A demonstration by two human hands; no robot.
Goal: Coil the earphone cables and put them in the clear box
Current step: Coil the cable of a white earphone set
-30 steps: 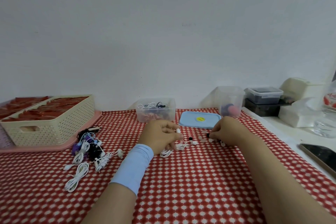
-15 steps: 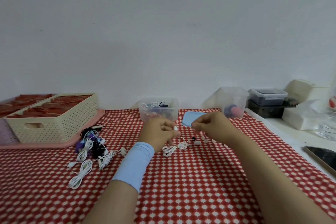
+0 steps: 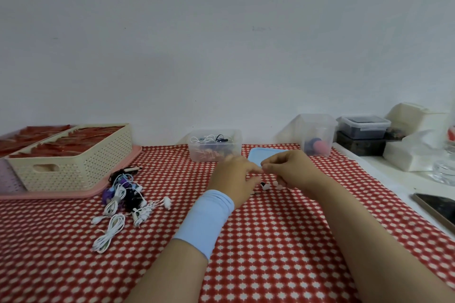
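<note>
My left hand [image 3: 235,177], with a light blue wrist sleeve, and my right hand [image 3: 291,170] meet over the middle of the red checked table. Both pinch a white earphone cable [image 3: 265,186], most of it hidden behind my fingers; only earbuds and a dark piece show below them. The clear box [image 3: 215,145] stands open just behind my hands, with several coiled earphones inside. Its blue lid [image 3: 256,155] lies to the right of it, partly behind my right hand. A tangled pile of white, black and purple earphones [image 3: 123,195] lies to the left.
A cream perforated basket [image 3: 71,167] sits on a pink tray [image 3: 118,174] at the left. A tall clear container [image 3: 317,135], dark lidded boxes [image 3: 363,128] and white tissue packs [image 3: 413,155] line the back right. A phone [image 3: 438,209] lies at the right edge.
My right hand lifted off the table and came left to meet my left hand. The loose white cable that lay under the hands is now gathered up into them.
</note>
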